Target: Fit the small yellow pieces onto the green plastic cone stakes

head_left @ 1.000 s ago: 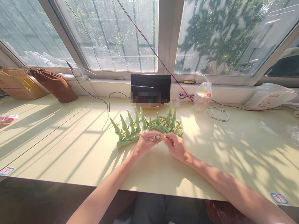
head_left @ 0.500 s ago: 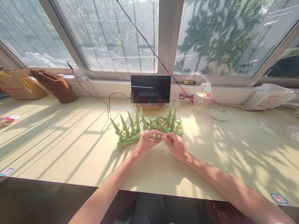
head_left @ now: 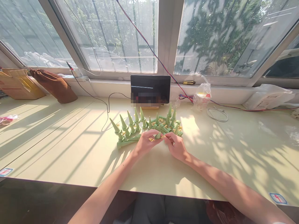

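Observation:
My left hand [head_left: 146,141] is closed on a small green cone-shaped piece [head_left: 158,136], whose pointed end is tilted upward. My right hand [head_left: 177,146] meets it from the right in a pinch; a tiny yellowish piece [head_left: 163,137] shows between the fingertips of both hands, partly covered. Just beyond the left hand, green spiked cones [head_left: 125,123] stand upright in a row. A green rod-like piece [head_left: 127,143] lies in front of them. Behind my hands is a pile of green parts [head_left: 163,127] mixed with small yellow bits.
A dark screen [head_left: 150,88] stands at the back by the window. Right of it are a yellow-handled tool [head_left: 189,82], a plastic-wrapped cup [head_left: 202,96] and a coiled white cable [head_left: 217,114]. A brown bag [head_left: 54,85] and a cardboard box [head_left: 22,84] occupy the left.
The green cone in my left hand has turned: its rounded end faced me before, and now its tip points up. Both hands stay nearly in place.

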Demonstrator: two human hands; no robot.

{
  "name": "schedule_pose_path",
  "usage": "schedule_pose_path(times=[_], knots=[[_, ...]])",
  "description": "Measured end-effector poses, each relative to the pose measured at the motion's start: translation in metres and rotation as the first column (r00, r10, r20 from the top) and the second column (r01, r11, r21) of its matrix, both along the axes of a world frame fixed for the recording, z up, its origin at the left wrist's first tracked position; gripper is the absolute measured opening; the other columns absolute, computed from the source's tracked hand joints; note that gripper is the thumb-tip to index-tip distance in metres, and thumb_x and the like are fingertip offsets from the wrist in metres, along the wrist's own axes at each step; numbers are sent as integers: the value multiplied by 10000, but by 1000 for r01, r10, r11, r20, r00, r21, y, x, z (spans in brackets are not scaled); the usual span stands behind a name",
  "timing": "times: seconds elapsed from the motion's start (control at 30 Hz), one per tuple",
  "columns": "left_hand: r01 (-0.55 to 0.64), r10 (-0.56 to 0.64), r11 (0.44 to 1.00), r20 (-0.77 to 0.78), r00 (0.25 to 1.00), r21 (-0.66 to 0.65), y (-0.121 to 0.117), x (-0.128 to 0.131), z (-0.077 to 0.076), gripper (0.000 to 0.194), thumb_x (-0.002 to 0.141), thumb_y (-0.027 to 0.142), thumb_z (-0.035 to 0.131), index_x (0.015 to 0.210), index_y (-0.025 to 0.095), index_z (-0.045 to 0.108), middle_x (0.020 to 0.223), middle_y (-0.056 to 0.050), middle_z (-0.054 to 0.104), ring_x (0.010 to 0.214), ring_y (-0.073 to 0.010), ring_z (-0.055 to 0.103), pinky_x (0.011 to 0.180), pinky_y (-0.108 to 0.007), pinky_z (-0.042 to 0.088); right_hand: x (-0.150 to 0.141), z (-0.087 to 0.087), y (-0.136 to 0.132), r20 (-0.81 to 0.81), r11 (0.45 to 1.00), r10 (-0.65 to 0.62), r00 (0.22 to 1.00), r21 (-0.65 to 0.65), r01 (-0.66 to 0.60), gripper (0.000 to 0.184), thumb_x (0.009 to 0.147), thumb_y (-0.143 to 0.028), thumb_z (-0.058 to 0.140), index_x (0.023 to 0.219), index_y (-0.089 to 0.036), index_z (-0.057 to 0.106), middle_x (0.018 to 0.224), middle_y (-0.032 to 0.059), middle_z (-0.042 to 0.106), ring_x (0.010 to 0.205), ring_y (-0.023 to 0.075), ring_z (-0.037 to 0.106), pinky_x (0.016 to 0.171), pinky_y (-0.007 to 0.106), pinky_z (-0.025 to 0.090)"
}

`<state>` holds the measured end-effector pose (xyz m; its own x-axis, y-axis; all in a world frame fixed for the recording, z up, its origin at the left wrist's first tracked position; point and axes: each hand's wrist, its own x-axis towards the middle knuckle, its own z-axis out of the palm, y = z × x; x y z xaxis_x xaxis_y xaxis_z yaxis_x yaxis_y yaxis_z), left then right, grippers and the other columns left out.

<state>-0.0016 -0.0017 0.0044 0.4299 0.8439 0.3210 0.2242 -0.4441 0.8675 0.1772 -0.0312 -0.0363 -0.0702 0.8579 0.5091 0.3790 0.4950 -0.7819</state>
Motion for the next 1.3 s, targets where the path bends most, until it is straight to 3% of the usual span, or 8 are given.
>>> schedule_pose_path(times=[0.33, 0.73, 1.3], knots=[[25, -26, 995, 13, 1000, 97, 3, -1, -4, 151, 849, 344, 717, 885, 199, 741, 916, -61, 711, 879, -196, 628, 798, -306, 506, 0, -1, 1, -10, 1000, 16, 1000, -16, -16, 249, 970, -414, 477, 887, -196, 565, 647, -10, 573, 513, 106, 506, 499, 226, 414], [75, -85, 988, 69, 994, 131, 5, -2, -9, 76, 854, 256, 718, 886, 192, 742, 906, -70, 706, 898, -199, 644, 816, -322, 529, 3, -4, 2, 25, 998, 40, 999, -56, -39, 218, 969, -360, 473, 860, -190, 554, 641, -26, 516, 533, 102, 402, 519, 233, 364], [93, -110, 973, 66, 992, 212, 5, -1, -12, 80, 856, 200, 714, 920, 199, 761, 906, -79, 718, 915, -210, 651, 820, -343, 548, 3, 5, -1, 97, 999, 37, 995, 0, -37, 284, 985, -334, 426, 747, -200, 505, 581, -54, 384, 525, 101, 289, 503, 238, 272]])
